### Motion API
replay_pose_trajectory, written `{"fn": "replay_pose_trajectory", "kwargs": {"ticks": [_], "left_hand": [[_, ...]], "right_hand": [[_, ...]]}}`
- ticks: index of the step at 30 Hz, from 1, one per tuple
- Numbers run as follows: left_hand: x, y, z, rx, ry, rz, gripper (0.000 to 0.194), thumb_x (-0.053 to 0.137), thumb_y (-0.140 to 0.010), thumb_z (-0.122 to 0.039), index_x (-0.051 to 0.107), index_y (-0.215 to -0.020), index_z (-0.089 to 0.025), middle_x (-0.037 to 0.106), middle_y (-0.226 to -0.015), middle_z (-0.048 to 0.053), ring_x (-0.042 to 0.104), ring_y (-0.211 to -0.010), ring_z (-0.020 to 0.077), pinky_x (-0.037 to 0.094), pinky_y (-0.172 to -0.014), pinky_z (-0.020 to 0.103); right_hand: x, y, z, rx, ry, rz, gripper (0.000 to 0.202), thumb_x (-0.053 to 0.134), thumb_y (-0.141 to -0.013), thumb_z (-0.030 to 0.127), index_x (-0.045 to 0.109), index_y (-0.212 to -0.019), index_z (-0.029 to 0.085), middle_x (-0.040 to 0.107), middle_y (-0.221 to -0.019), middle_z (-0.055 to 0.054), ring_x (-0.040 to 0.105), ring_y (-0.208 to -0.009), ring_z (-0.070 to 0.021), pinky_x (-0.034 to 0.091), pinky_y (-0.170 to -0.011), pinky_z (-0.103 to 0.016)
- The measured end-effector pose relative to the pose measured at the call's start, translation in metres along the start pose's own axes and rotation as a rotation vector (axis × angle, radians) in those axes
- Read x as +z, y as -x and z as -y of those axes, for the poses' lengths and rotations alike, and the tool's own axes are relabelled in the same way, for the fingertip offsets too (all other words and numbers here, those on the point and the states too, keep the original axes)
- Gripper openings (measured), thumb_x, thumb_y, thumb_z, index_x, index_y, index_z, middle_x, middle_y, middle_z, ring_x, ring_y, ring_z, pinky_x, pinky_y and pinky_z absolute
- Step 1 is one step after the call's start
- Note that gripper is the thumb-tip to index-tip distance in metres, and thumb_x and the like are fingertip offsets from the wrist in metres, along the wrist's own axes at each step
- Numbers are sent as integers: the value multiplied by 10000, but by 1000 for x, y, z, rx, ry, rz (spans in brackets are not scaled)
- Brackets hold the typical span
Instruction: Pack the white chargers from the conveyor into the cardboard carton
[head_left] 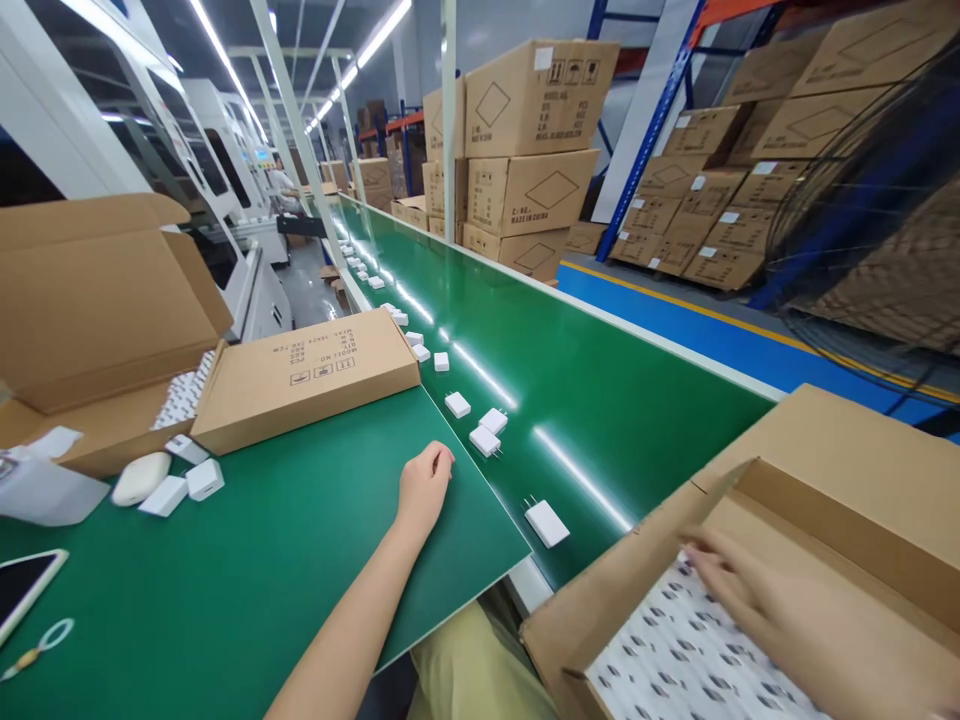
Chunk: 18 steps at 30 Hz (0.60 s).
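Note:
My left hand [426,485] rests closed near the edge of the green tabletop [300,580], and nothing shows in its fingers. Just past it, white plug chargers [485,440] lie on the green conveyor belt [585,400]; one charger [547,523] sits apart, nearer to me. On the right, my right hand [739,590] is inside an open cardboard box [832,525], over rows of white chargers [667,650] packed with prongs showing. Its fingertips are at the far left of the rows. Motion blurs these fingers, so whether they grip a charger cannot be made out.
A closed flat carton [315,375] and an open carton [97,310] stand on the tabletop's far side. Nearby lie loose chargers [204,480], a white rounded case [141,478] and a phone [30,590]. Stacked cartons [525,190] line the belt's far side. A person [281,185] is far back.

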<state>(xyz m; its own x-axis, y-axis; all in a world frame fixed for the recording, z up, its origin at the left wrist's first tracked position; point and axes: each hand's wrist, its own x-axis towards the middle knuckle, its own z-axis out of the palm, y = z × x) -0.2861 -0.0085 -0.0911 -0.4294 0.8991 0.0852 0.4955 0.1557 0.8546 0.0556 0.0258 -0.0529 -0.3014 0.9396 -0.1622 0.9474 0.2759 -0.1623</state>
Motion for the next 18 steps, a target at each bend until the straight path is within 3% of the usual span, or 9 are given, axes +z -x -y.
{"fn": "replay_pose_trajectory", "kwargs": {"ticks": [1,3,6,11,18], "left_hand": [[0,0,0,2,1,-2,232,343,-797,-283,521,-666,-213,523,-547,-42,518,-546,118,394,-565,215],[0,1,-2,6,-1,-5,235,340,-800,-280,520,-665,-211,520,-543,-42,518,-543,117,394,-567,217],[-1,1,-4,10,-11,-4,237,334,-805,-274,517,-668,-211,519,-535,-44,517,-535,120,392,-570,225],[0,-2,-6,-18,-19,1,240,324,-815,-264,509,-670,-218,524,-533,-47,520,-533,123,389,-569,230],[0,-5,-6,-46,-23,23,247,315,-817,-249,507,-665,-216,522,-547,-44,511,-533,117,383,-554,223]], "right_hand": [[-4,-12,32,-65,37,61,400,218,-849,442,511,-1060,270,621,-1077,-61,616,-853,-214,509,-652,-322],[-3,-33,87,-192,168,87,363,255,-864,346,498,-1094,206,620,-1042,-117,580,-938,-254,483,-693,-362],[14,-54,132,-300,204,104,300,448,-804,307,515,-1075,197,648,-902,-115,580,-913,-291,457,-708,-381],[30,-73,136,-336,209,149,327,592,-666,163,539,-986,209,653,-781,-90,611,-784,-303,443,-607,-351],[0,-132,134,-257,-4,80,271,429,-855,308,440,-1100,192,622,-940,-95,603,-844,-245,452,-659,-321]]}}
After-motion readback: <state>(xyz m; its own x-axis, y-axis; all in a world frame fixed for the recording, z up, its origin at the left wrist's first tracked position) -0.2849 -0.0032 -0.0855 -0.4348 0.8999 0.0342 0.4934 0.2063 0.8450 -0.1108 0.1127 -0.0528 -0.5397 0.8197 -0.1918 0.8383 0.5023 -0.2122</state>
